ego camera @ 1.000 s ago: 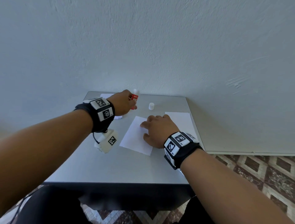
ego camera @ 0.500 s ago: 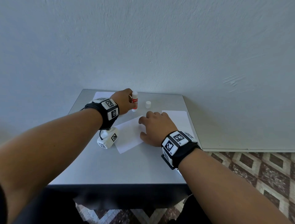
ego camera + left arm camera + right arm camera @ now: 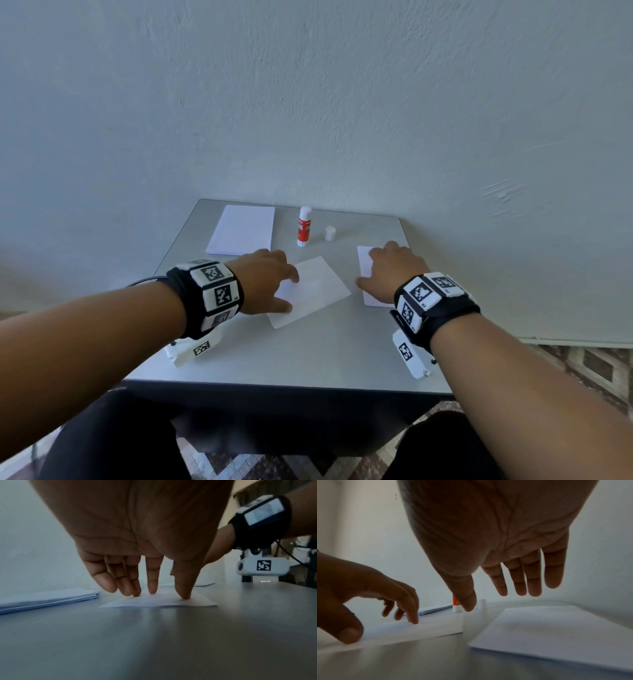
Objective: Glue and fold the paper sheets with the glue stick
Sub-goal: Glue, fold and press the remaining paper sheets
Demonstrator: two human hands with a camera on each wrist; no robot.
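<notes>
Left hand pressing the centre sheet; right hand open above the right-hand sheets.

The left fingertips and thumb press straight down on the near-left part of the centre sheet, the fingers extended and slightly spread; the left hand grips nothing. The fingers of the right hand are straight and close together, the thumb set apart, hovering just above the right sheets without contact in the right wrist view. The centre sheet lies flat and skewed on the grey table. The glue stick stands upright and uncapped behind the sheet, apart from both hands. Its white cap stands just beside it. A paper stack lies at the far left.
</notes>
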